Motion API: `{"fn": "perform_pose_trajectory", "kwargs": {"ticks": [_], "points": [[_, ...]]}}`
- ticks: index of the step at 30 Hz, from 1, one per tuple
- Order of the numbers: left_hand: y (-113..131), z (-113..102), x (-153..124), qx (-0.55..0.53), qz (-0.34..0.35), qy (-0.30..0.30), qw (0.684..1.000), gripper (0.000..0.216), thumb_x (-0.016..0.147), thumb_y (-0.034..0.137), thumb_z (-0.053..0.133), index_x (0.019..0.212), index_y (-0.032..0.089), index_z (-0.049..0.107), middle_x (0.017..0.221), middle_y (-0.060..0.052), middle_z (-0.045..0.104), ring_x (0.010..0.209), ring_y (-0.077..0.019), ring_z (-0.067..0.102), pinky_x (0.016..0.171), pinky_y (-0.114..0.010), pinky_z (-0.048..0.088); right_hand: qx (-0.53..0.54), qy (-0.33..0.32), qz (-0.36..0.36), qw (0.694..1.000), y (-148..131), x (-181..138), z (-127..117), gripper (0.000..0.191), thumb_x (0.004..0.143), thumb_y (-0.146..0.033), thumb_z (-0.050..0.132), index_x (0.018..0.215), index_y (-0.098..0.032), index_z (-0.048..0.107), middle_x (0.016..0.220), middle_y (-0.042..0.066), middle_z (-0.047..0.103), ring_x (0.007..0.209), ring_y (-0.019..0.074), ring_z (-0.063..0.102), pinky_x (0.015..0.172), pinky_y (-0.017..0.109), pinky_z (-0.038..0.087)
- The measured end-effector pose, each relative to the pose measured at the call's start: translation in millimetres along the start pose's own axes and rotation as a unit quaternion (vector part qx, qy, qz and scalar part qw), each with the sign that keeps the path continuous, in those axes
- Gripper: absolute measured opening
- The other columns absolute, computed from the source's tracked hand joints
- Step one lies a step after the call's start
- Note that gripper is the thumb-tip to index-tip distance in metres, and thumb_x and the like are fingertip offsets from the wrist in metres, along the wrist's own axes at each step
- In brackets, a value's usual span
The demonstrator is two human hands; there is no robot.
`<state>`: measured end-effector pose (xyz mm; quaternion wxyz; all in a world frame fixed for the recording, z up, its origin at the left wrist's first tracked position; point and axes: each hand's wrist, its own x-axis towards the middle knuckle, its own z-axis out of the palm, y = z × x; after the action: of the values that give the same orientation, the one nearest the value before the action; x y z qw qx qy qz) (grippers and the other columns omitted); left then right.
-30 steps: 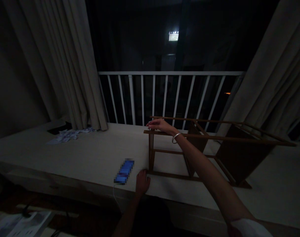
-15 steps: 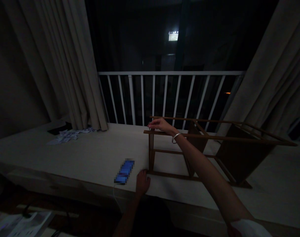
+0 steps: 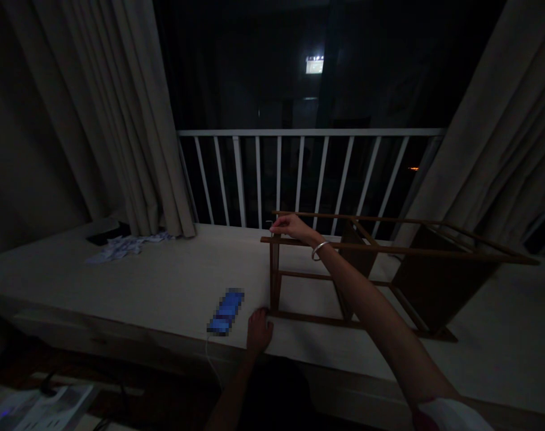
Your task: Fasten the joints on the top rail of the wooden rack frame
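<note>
A brown wooden shelf frame (image 3: 308, 317) lies on its side on the pale ledge (image 3: 200, 263). My right hand (image 3: 292, 226) reaches over to its left end, thumb and fingers pinched on a thin bent metal piece that looks like a hex key (image 3: 269, 222). The bent tip shows left of the fingers, above the upper rail; the rest is mostly hidden. My left hand (image 3: 259, 332) rests on the ledge at the frame's near lower left corner, fingertips against the wood and thumb apart. Just left of it lies a phone (image 3: 226, 312) with a lit blue screen.
A white cable (image 3: 213, 362) runs from the phone over the ledge's front edge. Crumpled papers (image 3: 119, 246) lie by the left curtain (image 3: 115, 120). Behind the ledge stands a white railing (image 3: 312, 133) before a dark window. A power strip (image 3: 52, 413) sits at lower left.
The metal piece has turned slightly in my right fingers, and its bent tip shows more clearly. My left hand and the frame stay where they were.
</note>
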<state>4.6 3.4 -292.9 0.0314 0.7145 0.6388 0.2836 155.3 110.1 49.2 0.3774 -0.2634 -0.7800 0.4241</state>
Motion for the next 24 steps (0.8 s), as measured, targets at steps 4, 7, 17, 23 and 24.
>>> {"fn": "perform_pose_trajectory", "kwargs": {"ticks": [4, 7, 17, 23, 24], "points": [[0.0, -0.6, -0.5, 0.003, 0.002, 0.001, 1.000, 0.038, 0.075, 0.021, 0.035, 0.112, 0.014, 0.044, 0.112, -0.010, 0.047, 0.107, -0.0201, 0.039, 0.094, -0.036, 0.024, -0.005, 0.003, 0.008, 1.000, 1.9, 0.6, -0.2, 0.029, 0.056, -0.034, 0.068, 0.072, -0.011, 0.060, 0.074, 0.004, 0.062, 0.068, 0.0109, 0.055, 0.063, 0.022, 0.040], [-0.7, 0.2, -0.5, 0.002, 0.004, 0.008, 1.000, 0.038, 0.075, 0.021, 0.035, 0.111, 0.014, 0.044, 0.111, -0.010, 0.047, 0.107, -0.0196, 0.040, 0.094, -0.036, 0.024, -0.005, 0.001, 0.006, 1.000, 2.2, 0.4, -0.3, 0.029, 0.057, -0.035, 0.067, 0.072, -0.011, 0.060, 0.074, 0.004, 0.062, 0.068, 0.0107, 0.054, 0.063, 0.022, 0.040], [-1.9, 1.0, -0.5, -0.005, 0.009, 0.004, 1.000, 0.039, 0.075, 0.021, 0.035, 0.112, 0.013, 0.043, 0.111, -0.010, 0.048, 0.107, -0.0205, 0.040, 0.093, -0.037, 0.025, 0.005, -0.006, 0.012, 1.000, -5.9, -4.2, 1.8, 0.029, 0.056, -0.034, 0.068, 0.071, -0.011, 0.057, 0.071, 0.002, 0.061, 0.065, 0.0096, 0.054, 0.060, 0.021, 0.040], [-0.4, -1.9, 0.0, -0.003, 0.005, -0.004, 1.000, 0.039, 0.075, 0.022, 0.035, 0.112, 0.013, 0.044, 0.112, -0.011, 0.047, 0.107, -0.0206, 0.040, 0.093, -0.037, 0.025, 0.015, -0.007, 0.031, 0.999, -3.1, -2.4, 1.4, 0.030, 0.057, -0.032, 0.068, 0.076, -0.012, 0.057, 0.074, 0.004, 0.062, 0.062, 0.0092, 0.054, 0.057, 0.020, 0.041], [-0.7, -1.6, 0.0, -0.003, 0.007, -0.002, 1.000, 0.039, 0.075, 0.022, 0.035, 0.112, 0.013, 0.043, 0.112, -0.011, 0.047, 0.106, -0.0203, 0.040, 0.093, -0.036, 0.025, 0.020, -0.007, 0.027, 0.999, -2.9, -2.2, 1.4, 0.030, 0.057, -0.032, 0.069, 0.078, -0.012, 0.057, 0.075, 0.004, 0.062, 0.062, 0.0091, 0.055, 0.057, 0.020, 0.041]]}}
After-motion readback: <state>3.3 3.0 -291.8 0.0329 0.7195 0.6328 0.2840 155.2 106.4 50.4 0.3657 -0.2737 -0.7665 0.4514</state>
